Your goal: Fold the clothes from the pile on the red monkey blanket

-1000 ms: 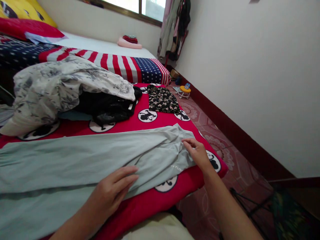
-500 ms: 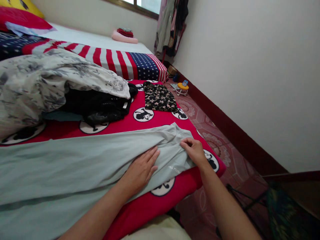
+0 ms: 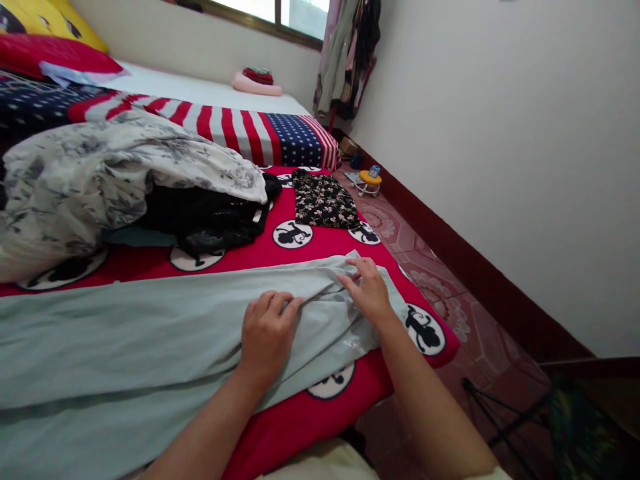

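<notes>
A long pale green garment (image 3: 165, 333), perhaps trousers, lies stretched across the bed, with small white lettering near its right end. My left hand (image 3: 267, 333) is on its middle part, fingers bent and closed on a fold of the cloth. Creases run from there toward the right end. Over that end is my right hand (image 3: 370, 290), thumb and forefinger apart, their tips at or just above the fabric. Whether those tips touch it I cannot tell.
A black floral garment (image 3: 325, 200) lies flat farther back on the red bedspread (image 3: 240, 257). At left are a white floral cloth (image 3: 130, 153) and black clothing (image 3: 210, 220). Past the bed's right edge are a small yellow-topped stool (image 3: 370, 179) and a folding stand (image 3: 500, 407).
My left hand has gone from lying flat to bent fingers, shifting slightly left. My right hand has loosened its pinch and moved a little up and left. The view has shifted slightly.
</notes>
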`<action>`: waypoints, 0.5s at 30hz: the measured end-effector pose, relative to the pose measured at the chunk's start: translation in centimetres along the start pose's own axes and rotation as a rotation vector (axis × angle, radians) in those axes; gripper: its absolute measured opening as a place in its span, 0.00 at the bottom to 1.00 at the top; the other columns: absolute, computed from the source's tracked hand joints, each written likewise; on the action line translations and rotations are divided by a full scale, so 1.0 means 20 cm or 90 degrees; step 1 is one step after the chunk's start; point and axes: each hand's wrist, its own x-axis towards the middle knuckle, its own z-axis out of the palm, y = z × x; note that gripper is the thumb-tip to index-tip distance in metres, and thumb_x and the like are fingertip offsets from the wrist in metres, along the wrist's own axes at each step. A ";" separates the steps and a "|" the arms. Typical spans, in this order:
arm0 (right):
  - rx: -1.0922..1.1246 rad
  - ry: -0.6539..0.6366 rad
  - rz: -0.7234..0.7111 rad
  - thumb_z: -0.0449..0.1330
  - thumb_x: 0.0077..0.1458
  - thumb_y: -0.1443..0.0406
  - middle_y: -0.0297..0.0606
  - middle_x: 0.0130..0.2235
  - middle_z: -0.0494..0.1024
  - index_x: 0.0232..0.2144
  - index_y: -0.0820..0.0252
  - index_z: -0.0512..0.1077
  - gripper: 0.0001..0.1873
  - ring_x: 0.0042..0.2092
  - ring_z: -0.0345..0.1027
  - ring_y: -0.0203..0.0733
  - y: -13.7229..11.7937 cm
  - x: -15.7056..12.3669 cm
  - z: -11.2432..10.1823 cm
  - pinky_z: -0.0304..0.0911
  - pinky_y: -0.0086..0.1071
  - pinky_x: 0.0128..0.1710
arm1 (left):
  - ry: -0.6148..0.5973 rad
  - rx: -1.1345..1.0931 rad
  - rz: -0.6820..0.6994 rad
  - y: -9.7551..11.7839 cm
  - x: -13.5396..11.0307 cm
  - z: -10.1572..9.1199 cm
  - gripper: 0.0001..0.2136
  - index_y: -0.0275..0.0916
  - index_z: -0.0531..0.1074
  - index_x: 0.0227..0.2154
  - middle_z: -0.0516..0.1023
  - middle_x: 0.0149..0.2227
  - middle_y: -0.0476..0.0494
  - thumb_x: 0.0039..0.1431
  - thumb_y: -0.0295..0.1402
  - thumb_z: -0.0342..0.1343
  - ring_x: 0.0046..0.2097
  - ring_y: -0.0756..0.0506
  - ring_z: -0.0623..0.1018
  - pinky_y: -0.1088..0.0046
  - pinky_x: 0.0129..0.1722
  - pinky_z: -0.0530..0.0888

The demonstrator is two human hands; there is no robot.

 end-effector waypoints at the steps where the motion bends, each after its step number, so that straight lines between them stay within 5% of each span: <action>1: 0.007 -0.005 0.005 0.59 0.54 0.62 0.43 0.45 0.71 0.43 0.58 0.73 0.13 0.36 0.69 0.41 0.01 0.02 0.03 0.66 0.36 0.39 | -0.010 0.009 -0.009 -0.01 0.01 0.00 0.10 0.42 0.77 0.42 0.78 0.39 0.43 0.61 0.26 0.54 0.43 0.38 0.73 0.60 0.40 0.70; 6: 0.067 0.019 0.038 0.55 0.55 0.64 0.42 0.40 0.73 0.27 0.58 0.73 0.08 0.44 0.69 0.44 0.11 0.06 0.12 0.66 0.36 0.43 | -0.019 -0.033 -0.041 -0.07 0.01 0.00 0.09 0.41 0.77 0.37 0.76 0.35 0.43 0.60 0.24 0.53 0.40 0.41 0.73 0.64 0.39 0.70; 15: -0.105 0.023 0.116 0.59 0.54 0.62 0.42 0.44 0.72 0.31 0.58 0.75 0.06 0.41 0.70 0.46 0.08 0.02 0.07 0.65 0.38 0.41 | -0.095 -0.130 -0.077 -0.08 -0.01 -0.04 0.07 0.41 0.77 0.31 0.76 0.33 0.44 0.61 0.32 0.54 0.38 0.42 0.74 0.64 0.40 0.69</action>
